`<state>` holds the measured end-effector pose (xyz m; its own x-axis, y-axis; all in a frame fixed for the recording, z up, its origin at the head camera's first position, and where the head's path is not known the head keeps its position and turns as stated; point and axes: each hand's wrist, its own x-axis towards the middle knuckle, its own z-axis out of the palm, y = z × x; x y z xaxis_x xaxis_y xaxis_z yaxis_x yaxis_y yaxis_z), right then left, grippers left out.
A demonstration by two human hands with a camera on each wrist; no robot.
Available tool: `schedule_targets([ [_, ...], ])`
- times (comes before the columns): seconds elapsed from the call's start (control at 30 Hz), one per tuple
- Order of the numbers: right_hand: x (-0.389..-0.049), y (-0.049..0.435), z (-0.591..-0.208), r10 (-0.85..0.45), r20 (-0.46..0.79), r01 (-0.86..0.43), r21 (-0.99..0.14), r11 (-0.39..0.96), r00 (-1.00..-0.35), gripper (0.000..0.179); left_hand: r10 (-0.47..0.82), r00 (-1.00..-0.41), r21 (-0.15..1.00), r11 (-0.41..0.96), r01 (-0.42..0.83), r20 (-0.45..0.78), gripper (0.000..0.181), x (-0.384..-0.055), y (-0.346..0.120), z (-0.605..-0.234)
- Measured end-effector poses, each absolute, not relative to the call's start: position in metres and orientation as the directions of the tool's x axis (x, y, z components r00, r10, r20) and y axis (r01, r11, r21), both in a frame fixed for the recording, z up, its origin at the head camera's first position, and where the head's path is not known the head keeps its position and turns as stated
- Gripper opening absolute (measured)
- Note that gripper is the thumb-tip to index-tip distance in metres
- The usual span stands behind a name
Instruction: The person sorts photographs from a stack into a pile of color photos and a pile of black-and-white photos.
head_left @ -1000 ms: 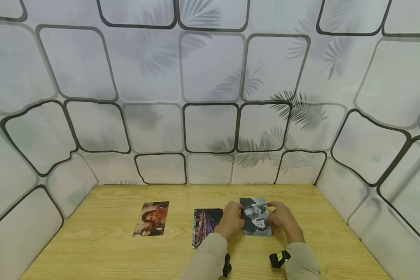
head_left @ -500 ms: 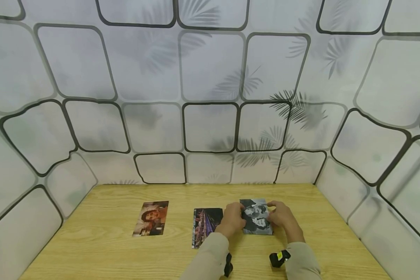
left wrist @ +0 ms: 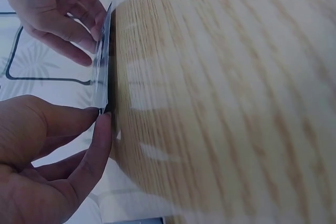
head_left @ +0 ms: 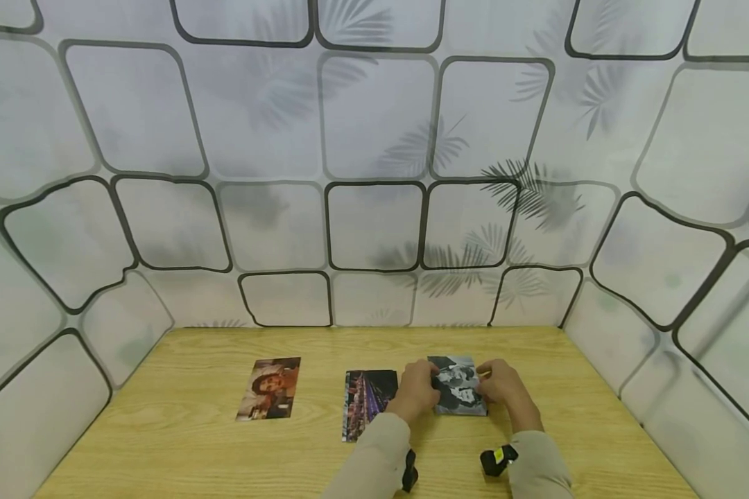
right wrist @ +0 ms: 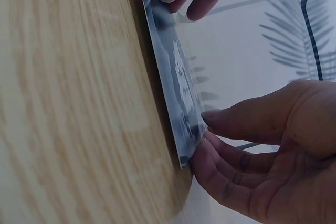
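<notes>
A black-and-white photo print [head_left: 458,389] showing two people is held between both hands on the right half of the table. My left hand [head_left: 415,391] pinches its left edge; in the left wrist view the thumb and index fingertip [left wrist: 102,129] meet at that edge. At the opposite edge my right hand [head_left: 502,384] grips the print between thumb [right wrist: 226,121] and fingers. Seen edge-on in the right wrist view, the print [right wrist: 176,77] lies close over the wood with a dark shadow beneath it.
A night city photo [head_left: 368,402] lies just left of my left hand, partly covered by the forearm. Farther left lies a warm-toned portrait photo [head_left: 271,389]. Patterned fabric walls [head_left: 374,229] enclose the wooden table [head_left: 193,443] at the back and sides.
The black-and-white print looks slightly shorter from above, its near edge shifted a little away and its far edge a little nearer. Both hands keep their hold, almost still.
</notes>
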<state>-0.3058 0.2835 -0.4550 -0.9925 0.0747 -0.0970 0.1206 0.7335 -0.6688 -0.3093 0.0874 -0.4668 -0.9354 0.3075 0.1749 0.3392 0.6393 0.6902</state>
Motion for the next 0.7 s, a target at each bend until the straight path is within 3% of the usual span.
schedule_targets([
  [0.7, -0.3006, 0.2798, -0.4458, 0.085, -0.080, 0.117, -0.666, 0.737, -0.993, 0.045, 0.312, -0.944, 0.708, 0.642, 0.295, 0.110, 0.032, -0.3118, 0.0809, -0.4603],
])
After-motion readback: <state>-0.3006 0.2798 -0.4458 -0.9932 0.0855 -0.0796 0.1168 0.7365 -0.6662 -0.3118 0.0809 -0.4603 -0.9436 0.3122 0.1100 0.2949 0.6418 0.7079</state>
